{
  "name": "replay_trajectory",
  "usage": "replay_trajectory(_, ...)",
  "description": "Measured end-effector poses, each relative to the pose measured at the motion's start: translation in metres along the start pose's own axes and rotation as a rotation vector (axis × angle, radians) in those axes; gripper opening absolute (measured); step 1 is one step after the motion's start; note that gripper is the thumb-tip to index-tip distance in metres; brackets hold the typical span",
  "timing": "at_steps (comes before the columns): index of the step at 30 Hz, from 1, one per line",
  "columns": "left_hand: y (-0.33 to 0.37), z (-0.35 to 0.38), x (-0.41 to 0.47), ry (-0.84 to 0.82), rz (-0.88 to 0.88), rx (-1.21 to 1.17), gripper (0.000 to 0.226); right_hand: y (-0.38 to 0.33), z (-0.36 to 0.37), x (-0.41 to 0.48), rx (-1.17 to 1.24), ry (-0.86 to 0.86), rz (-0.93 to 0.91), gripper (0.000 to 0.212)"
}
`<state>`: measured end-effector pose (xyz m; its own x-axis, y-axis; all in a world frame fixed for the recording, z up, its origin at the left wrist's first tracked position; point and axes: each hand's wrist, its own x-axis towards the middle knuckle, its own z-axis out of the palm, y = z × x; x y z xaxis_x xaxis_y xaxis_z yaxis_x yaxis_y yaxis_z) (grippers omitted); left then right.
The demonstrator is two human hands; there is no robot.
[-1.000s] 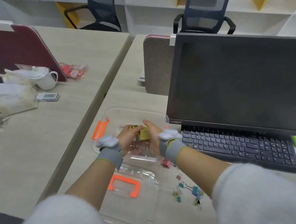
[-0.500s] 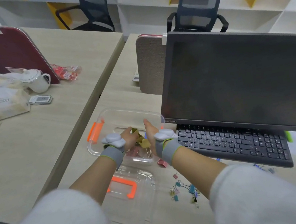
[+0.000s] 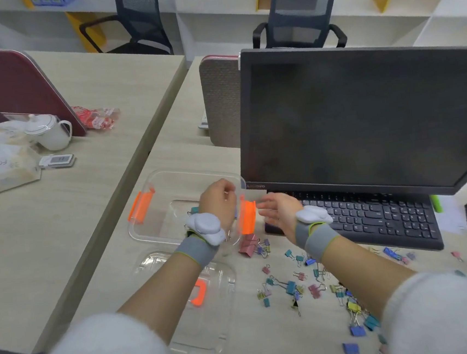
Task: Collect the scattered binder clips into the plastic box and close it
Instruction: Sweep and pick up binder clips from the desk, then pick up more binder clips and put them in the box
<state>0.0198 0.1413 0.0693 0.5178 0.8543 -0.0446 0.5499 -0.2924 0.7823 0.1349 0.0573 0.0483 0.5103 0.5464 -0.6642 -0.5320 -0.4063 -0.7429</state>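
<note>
The right hand (image 3: pixel 279 211) has left the box (image 3: pixel 165 222). Half a second ago it met the left hand (image 3: pixel 218 202) over the middle of the box, with yellow clips between them. Now it hovers outside the box's right end, just past the orange latch (image 3: pixel 247 217) and above the left edge of the keyboard (image 3: pixel 373 220). Its fingers are spread, blurred and hold nothing. The left hand has stayed over the right part of the box. Its knuckles are bent and its fingers curl away from the camera, so I cannot tell whether it still holds a clip. No yellow clips show now.

Nearest on the desk (image 3: pixel 256 337) lies the clear lid (image 3: pixel 213 330), partly under the left forearm, its orange handle (image 3: pixel 198 294) peeking out. To its right, loose binder clips (image 3: pixel 291 287) in teal, blue, pink and yellow are scattered across the desk, under and around the right forearm. A bunch of larger pink clips (image 3: pixel 247 246) sits just beside the box's near right corner.

The box stands beyond the lid, open, in front of the monitor (image 3: pixel 364 124). Its long axis runs left to right, with the second latch (image 3: pixel 141 207) at its left end. A teal clip (image 3: pixel 194 210) shows inside by the left wrist.
</note>
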Motion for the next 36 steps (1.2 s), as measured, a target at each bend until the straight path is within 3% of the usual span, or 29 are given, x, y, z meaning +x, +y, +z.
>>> replay_trajectory(6,0.02,0.047,-0.044,-0.143,0.262,0.051,0.016,0.039,-0.027,-0.001,-0.338,0.083,-0.024,0.024)
replay_trajectory(10,0.005,0.075,-0.066,-0.311,0.272,0.155,0.02,0.057,-0.044,0.006,-0.645,0.025,-0.085,0.022)
replay_trajectory(14,-0.02,0.097,-0.076,-0.372,0.221,0.402,0.037,0.083,-0.071,-0.002,-0.738,0.022,-0.134,0.019)
replay_trajectory(18,-0.042,0.11,-0.082,-0.418,0.155,0.668,0.059,0.104,-0.096,-0.008,-1.099,0.038,-0.267,0.049)
replay_trajectory(21,-0.051,0.114,-0.084,-0.414,0.111,0.729,0.063,0.117,-0.106,-0.012,-1.263,0.008,-0.328,0.064)
replay_trajectory(27,-0.055,0.117,-0.088,-0.346,0.064,0.678,0.056,0.132,-0.114,-0.016,-1.362,-0.027,-0.416,0.072)
replay_trajectory(36,-0.057,0.126,-0.096,-0.474,0.017,0.705,0.036,0.155,-0.129,-0.022,-1.409,-0.051,-0.534,0.082)
